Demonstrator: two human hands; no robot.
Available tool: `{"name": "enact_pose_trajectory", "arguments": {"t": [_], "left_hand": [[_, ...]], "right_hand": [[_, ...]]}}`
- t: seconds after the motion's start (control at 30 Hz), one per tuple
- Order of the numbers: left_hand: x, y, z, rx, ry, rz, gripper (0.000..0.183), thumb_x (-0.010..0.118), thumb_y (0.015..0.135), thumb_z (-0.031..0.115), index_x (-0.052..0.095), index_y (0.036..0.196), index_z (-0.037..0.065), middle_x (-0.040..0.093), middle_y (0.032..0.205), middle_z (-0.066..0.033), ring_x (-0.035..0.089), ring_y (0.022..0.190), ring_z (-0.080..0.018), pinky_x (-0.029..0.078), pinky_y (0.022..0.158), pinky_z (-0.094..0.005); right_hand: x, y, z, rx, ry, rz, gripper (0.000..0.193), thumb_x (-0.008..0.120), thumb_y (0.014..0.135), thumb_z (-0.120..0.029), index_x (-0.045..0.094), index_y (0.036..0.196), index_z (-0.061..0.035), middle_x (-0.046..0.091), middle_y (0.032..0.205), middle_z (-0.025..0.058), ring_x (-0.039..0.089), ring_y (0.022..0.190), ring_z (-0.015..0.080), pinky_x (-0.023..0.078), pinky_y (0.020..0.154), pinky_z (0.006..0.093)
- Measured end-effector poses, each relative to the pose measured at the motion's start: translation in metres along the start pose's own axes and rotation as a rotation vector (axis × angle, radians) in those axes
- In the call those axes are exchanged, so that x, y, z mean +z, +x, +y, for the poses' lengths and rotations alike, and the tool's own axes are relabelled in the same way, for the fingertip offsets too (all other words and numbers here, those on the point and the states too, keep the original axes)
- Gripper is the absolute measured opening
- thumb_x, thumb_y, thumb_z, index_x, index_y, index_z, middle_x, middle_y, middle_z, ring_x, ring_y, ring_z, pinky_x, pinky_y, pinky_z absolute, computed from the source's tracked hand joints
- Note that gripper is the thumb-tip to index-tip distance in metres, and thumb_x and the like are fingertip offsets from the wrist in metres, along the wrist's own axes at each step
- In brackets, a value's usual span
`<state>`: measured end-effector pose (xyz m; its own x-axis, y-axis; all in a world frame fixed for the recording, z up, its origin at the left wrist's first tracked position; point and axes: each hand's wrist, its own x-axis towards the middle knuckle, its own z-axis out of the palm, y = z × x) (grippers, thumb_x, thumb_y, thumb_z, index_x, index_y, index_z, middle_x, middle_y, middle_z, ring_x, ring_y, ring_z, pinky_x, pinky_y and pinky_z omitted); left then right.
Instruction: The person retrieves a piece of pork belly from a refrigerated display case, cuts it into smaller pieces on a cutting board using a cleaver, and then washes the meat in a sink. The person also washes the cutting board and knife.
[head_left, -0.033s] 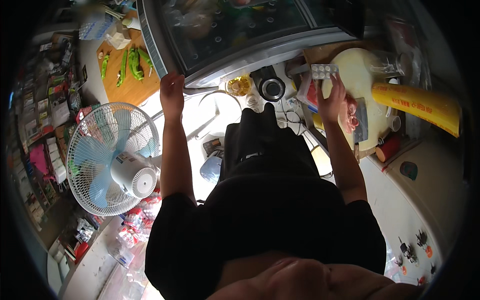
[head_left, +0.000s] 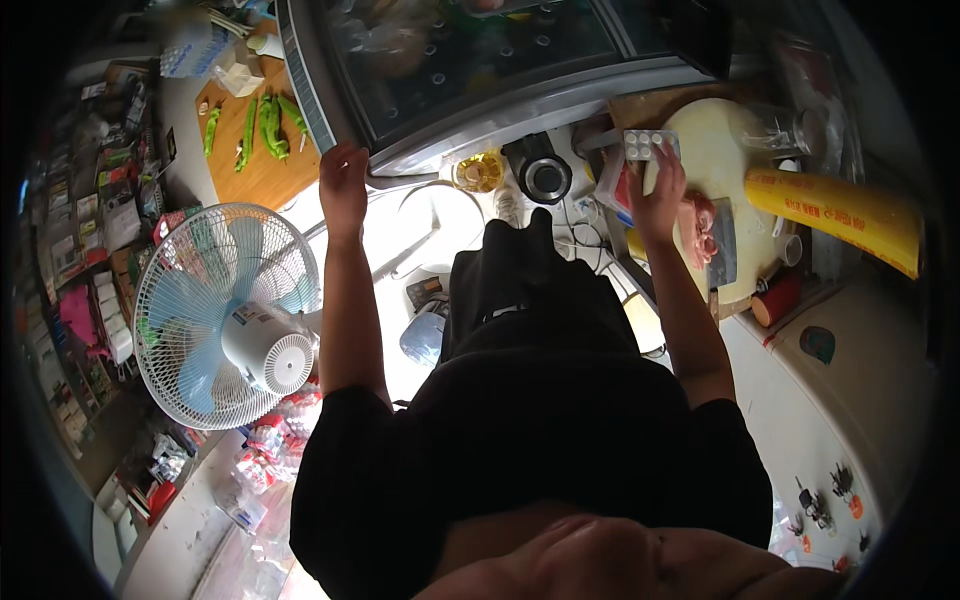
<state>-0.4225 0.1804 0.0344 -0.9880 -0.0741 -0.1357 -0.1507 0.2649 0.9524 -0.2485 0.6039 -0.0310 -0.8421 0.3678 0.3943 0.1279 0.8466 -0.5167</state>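
My left hand [head_left: 344, 175] has its fingers curled over the near left corner of a grey-framed glass case [head_left: 480, 125]. On the other side, my right hand [head_left: 661, 190] grips a flat grey pack with rows of round white pieces [head_left: 645, 143]; its fingers overlap the pack's right part and the thumb is at the lower left. Under and beside this hand is a round pale cutting board [head_left: 745, 230]. Raw meat [head_left: 703, 235] lies on it beside a cleaver [head_left: 723, 245]. A clear container with something red [head_left: 612, 185] stands left of the hand.
A large fan [head_left: 225, 315] stands at my left. Green peppers [head_left: 268, 130] lie on a wooden board [head_left: 235, 180] beyond it. Ahead are a jar of yellow oil [head_left: 478, 172] and a black round appliance [head_left: 541, 172]. A yellow printed roll [head_left: 835, 215] crosses the right side.
The fingers of my right hand have shifted slightly left, further over the pack. My left hand stays at the glass case's corner.
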Motion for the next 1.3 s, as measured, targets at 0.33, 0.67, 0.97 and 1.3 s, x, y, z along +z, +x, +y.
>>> {"name": "enact_pose_trajectory", "arguments": {"t": [0.33,0.67,0.97,1.3], "left_hand": [[-0.014,0.125,-0.042,0.069,0.350,0.059,0.064,0.073,0.083,0.029,0.049,0.129,-0.008,0.063,0.111,-0.0181,0.061,0.097,-0.0234,0.047,0.086,-0.0311],[0.037,0.204,-0.052,-0.035,0.545,0.092,0.076,0.075,0.076,0.037,0.046,0.132,-0.007,0.048,0.132,-0.0292,0.044,0.126,-0.0417,0.036,0.106,-0.0448],[0.073,0.205,-0.056,-0.433,0.170,0.457,0.069,0.072,0.072,0.034,0.053,0.131,0.001,0.050,0.132,-0.0201,0.044,0.126,-0.0339,0.036,0.104,-0.0406],[0.139,0.203,-0.028,-0.459,0.344,0.467,0.029,0.063,0.078,0.024,0.072,0.100,0.007,0.064,0.102,-0.0152,0.058,0.098,-0.0260,0.044,0.090,-0.0389]], "right_hand": [[0.055,0.074,-0.054,-0.027,0.135,-0.170,0.059,0.070,0.076,-0.013,0.048,0.131,-0.0074,0.041,0.143,0.0161,0.039,0.129,0.0375,0.029,0.108,0.0481],[0.137,0.161,-0.047,-0.047,-0.077,-0.079,0.064,0.071,0.077,-0.023,0.046,0.135,-0.0113,0.036,0.149,0.0099,0.035,0.134,0.0343,0.027,0.107,0.0502],[0.140,0.179,-0.049,-0.034,-0.202,-0.130,0.063,0.067,0.080,-0.034,0.047,0.134,-0.0071,0.043,0.145,0.0097,0.039,0.132,0.0323,0.027,0.108,0.0492],[0.137,0.181,-0.048,-0.042,-0.169,-0.188,0.066,0.064,0.082,-0.037,0.044,0.136,-0.0052,0.044,0.144,0.0112,0.040,0.131,0.0322,0.025,0.109,0.0492]]}}
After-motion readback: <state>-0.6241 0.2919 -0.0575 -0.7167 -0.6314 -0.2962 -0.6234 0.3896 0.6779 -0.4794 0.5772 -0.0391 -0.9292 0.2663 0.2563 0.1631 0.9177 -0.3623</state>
